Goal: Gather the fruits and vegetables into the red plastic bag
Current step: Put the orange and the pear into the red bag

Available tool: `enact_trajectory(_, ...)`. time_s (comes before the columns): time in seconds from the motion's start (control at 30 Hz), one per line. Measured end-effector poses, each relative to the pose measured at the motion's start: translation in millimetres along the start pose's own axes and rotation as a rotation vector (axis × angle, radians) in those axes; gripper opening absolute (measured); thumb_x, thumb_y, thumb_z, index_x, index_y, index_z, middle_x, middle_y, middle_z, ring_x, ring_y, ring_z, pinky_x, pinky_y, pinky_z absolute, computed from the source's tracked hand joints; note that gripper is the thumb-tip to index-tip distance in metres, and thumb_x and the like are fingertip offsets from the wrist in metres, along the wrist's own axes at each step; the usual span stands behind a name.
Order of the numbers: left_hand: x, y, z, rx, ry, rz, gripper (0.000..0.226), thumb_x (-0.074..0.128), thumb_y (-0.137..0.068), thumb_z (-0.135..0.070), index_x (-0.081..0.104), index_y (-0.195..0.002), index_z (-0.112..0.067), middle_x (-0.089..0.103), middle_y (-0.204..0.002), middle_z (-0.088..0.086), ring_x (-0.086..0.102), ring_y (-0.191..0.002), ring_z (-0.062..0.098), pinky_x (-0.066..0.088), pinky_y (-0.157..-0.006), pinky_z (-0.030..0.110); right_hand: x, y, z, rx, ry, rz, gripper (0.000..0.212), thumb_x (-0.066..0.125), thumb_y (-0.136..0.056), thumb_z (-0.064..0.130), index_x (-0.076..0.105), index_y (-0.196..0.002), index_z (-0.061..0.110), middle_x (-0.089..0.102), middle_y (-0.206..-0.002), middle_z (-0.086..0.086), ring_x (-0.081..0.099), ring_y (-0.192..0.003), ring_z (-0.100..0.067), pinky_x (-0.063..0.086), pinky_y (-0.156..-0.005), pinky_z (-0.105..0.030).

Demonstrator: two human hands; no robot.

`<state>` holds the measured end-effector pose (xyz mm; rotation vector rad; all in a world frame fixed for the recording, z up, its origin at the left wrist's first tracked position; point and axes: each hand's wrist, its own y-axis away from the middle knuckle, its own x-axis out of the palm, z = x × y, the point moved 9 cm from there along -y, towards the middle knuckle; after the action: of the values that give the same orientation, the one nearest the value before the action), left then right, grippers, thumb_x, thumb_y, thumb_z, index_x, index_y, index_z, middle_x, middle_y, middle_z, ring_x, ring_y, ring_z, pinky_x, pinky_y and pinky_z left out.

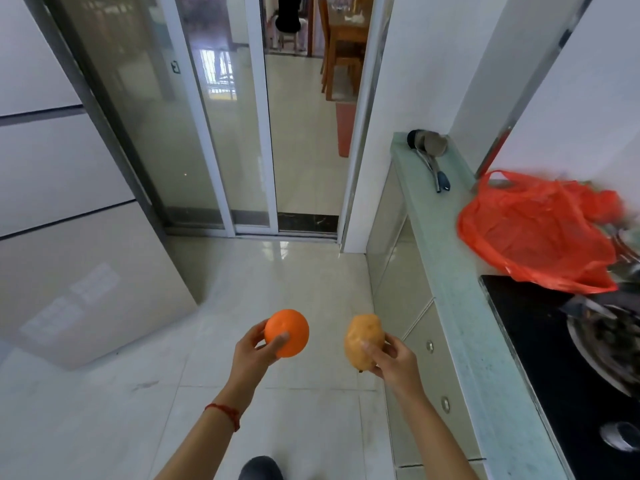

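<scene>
My left hand grips a round orange over the tiled floor, low in the middle of the head view. Just to its right, my right hand holds a yellowish-brown potato. The two hands are level and a short gap apart. The red plastic bag lies crumpled on the pale green counter at the right, well beyond and to the right of both hands. Its handle loop points toward the back wall.
A black stovetop with a pan of dark food sits right of the counter edge. A ladle-like utensil lies at the counter's far end. Glass sliding doors stand ahead, partly open. Cabinet fronts run below the counter.
</scene>
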<state>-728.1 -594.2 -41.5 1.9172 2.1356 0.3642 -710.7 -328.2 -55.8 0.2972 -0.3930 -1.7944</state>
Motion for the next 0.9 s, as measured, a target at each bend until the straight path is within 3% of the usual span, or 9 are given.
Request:
enact_trajectory(0.13,11.5,-53.7,-16.1,-0.015,0.008,0.017,0.053,0.071,-0.065,-0.035,0.051,-0.113,-0.022,0.053,-0.116,0.007,0.057,-0.090,0.012,0.050,-0.065,0.023,9.9,-50.3,18.2,0.006,-0.013,-0.016,0.049,0.074,-0.074,0.010,0.054,-0.120,0.007,0.063,-0.098,-0.005,0.064,-0.085,-0.015,0.058,-0.058,-0.022)
enact_trajectory(0.27,18.1,-122.5,-36.9,-0.004,0.007,0.027,0.037,0.070,-0.079,-0.020,0.052,-0.111,-0.022,0.053,-0.117,0.009,0.058,-0.093,0.017,0.050,-0.066,0.024,25.9,-108.5,38.5,0.014,-0.039,-0.050,0.047,0.073,-0.075,0.008,0.055,-0.118,0.006,0.063,-0.098,-0.008,0.064,-0.082,-0.016,0.057,-0.055,-0.022)
enact_trajectory(0.37,17.1,-179.8,-62.7,0.021,0.007,0.034,0.040,0.072,-0.076,-0.023,0.054,-0.112,-0.021,0.056,-0.118,0.010,0.057,-0.102,0.026,0.051,-0.068,0.026,44.1,-156.2,60.3,0.012,-0.050,-0.086,0.047,0.072,-0.075,0.007,0.055,-0.119,0.002,0.062,-0.096,-0.009,0.062,-0.078,-0.016,0.055,-0.050,-0.019)
enact_trajectory(0.6,16.8,-294.5,-113.7,0.037,-0.059,0.066,0.046,0.065,-0.082,-0.021,0.049,-0.124,-0.015,0.051,-0.119,0.008,0.053,-0.105,0.027,0.050,-0.070,0.025,88.7,-245.8,112.5,0.001,-0.073,-0.106,0.050,0.071,-0.076,0.005,0.052,-0.122,-0.001,0.061,-0.098,-0.012,0.062,-0.076,-0.015,0.055,-0.050,-0.019)
enact_trajectory(0.77,34.7,-349.5,-125.0,0.007,-0.080,0.099,0.049,0.064,-0.082,-0.023,0.046,-0.128,-0.014,0.049,-0.121,0.007,0.052,-0.108,0.028,0.050,-0.075,0.030,93.6,-290.1,132.1,0.014,-0.073,-0.145,0.051,0.071,-0.077,0.008,0.051,-0.124,0.001,0.060,-0.105,-0.014,0.062,-0.083,-0.021,0.057,-0.053,-0.021)
enact_trajectory(0.9,65.0,-389.6,-132.0,-0.005,-0.103,0.132,0.050,0.064,-0.082,-0.024,0.046,-0.127,-0.015,0.049,-0.122,0.008,0.051,-0.109,0.029,0.050,-0.078,0.033,82.8,-327.5,143.8,0.040,-0.090,-0.187,0.051,0.071,-0.077,0.006,0.052,-0.124,0.000,0.062,-0.098,-0.010,0.062,-0.079,-0.017,0.058,-0.055,-0.022)
